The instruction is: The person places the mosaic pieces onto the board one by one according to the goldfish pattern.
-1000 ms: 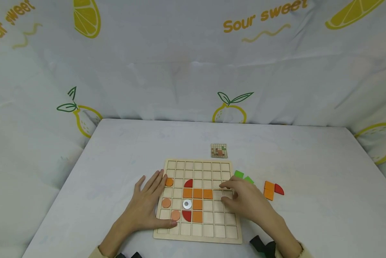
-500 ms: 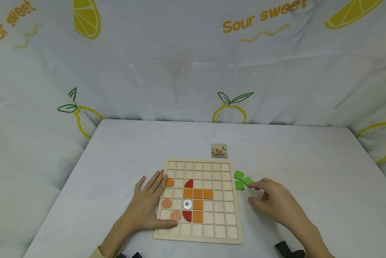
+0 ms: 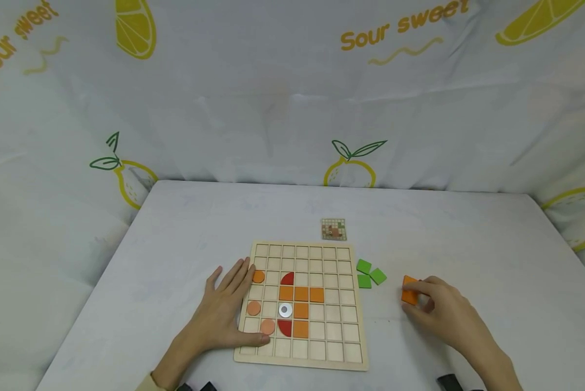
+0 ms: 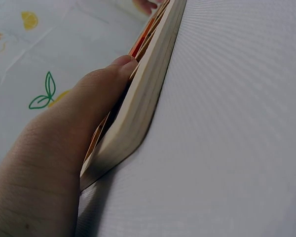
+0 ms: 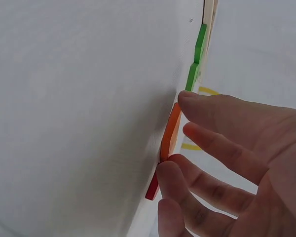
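Note:
My left hand [image 3: 224,317] lies spread along the left side of a wooden grid board [image 3: 324,358], its thumb over the lower left cells. In the left wrist view that thumb [image 4: 96,89] rests on the board's rim. To the right of the board, my right hand [image 3: 441,309] is at two orange square tiles [image 3: 409,297], index finger over them and thumb at their near edge. The right wrist view shows an orange tile [image 5: 170,131] flat on the table, between thumb and loosely bent fingers. A red quarter-circle tile [image 5: 152,187] is next to it, mostly hidden in the head view.
Orange squares [image 3: 301,294], red quarter-circles [image 3: 285,327], peach discs [image 3: 267,326], an orange disc [image 3: 259,277] and a white ring-marked disc [image 3: 285,310] sit in the grid. Green tiles [image 3: 378,276] lie beside the board. A small pattern card [image 3: 334,229] lies behind it.
My right hand has moved from over the board's right side, past the green tiles, to the orange tiles. The left hand has stayed in place on the board.

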Available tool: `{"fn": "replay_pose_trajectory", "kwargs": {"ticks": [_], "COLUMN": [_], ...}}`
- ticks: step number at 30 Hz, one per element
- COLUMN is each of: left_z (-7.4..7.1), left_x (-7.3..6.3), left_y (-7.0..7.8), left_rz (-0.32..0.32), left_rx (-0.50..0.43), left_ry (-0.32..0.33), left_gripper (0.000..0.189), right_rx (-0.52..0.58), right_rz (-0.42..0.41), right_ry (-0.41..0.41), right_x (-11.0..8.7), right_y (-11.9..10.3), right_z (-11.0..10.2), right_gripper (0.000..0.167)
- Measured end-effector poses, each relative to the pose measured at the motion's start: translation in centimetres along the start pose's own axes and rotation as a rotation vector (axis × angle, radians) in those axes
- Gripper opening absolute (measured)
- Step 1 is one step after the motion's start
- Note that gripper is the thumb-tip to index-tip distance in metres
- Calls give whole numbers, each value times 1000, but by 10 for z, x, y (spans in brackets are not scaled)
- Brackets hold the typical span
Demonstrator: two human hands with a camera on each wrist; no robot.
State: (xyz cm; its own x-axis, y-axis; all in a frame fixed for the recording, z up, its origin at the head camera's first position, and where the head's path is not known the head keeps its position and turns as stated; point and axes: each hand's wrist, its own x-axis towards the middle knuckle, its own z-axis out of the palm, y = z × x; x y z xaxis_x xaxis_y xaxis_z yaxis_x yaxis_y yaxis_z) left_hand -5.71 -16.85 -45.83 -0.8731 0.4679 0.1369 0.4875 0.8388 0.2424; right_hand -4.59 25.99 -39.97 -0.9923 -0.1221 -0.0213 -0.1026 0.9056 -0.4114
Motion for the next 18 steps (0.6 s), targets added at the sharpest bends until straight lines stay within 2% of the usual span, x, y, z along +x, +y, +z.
{"fn": "replay_pose_trajectory", "kwargs": {"ticks": [11, 18], "left_z": [-1, -1], "left_x": [0, 0], "left_y": [1, 1], "left_rz": [1, -3], "left_rx": [1, -2], "left_ry": [0, 0], "left_gripper": [134, 134], "right_rx": [10, 25], "right_rz": [43, 11], "right_ry": [-70, -83], "right_x": [2, 3], "right_y": [-5, -7], "right_z": [2, 4], "right_gripper": [32, 33]}}
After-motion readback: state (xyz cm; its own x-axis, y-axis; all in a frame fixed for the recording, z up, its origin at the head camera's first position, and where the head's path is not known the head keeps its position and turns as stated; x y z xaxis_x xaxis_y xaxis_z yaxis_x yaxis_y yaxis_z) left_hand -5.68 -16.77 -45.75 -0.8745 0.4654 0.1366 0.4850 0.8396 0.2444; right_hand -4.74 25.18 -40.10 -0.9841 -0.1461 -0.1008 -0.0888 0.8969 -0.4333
